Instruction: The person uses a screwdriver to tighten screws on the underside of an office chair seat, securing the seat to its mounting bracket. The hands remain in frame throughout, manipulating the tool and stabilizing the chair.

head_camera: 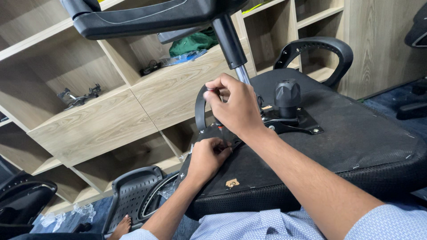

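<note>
- Screwdriving on the upturned chair seat [338,133] is the step in hand, by the look of it: the black seat lies bottom-up across the person's lap, and both hands work at its near-left edge.
- Right hand [235,106] is closed in a fist round the top of a slim tool, probably a screwdriver [220,126] (only a bit of orange shaft shows under the fist, so the tool itself is mostly hidden). It stands roughly upright on the seat's underside.
- Left hand [207,158] sits just below it on the seat, fingers pinched together at the foot of the tool, likely steadying the tip or a screw. Can't tell which, the fingers cover it.
- Curved black armrest [200,106] rises from the seat edge right behind the right hand, so this is probably its fixing point being fastened.
- Toward the middle of the seat there's the metal mechanism plate [289,122] with a black knob [287,93], and a gas-lift column [231,42] slants up from just behind the hands.
- Second armrest [318,51] loops up at the seat's far side, already mounted as far as one can judge.
- Next move would call for keeping the tool square to the seat and the tip seated while turning, with the left fingers clear once it bites.
- Wooden shelves [111,111] stand beyond the seat; another black chair part [133,191] lies on the floor below its left edge.
</note>
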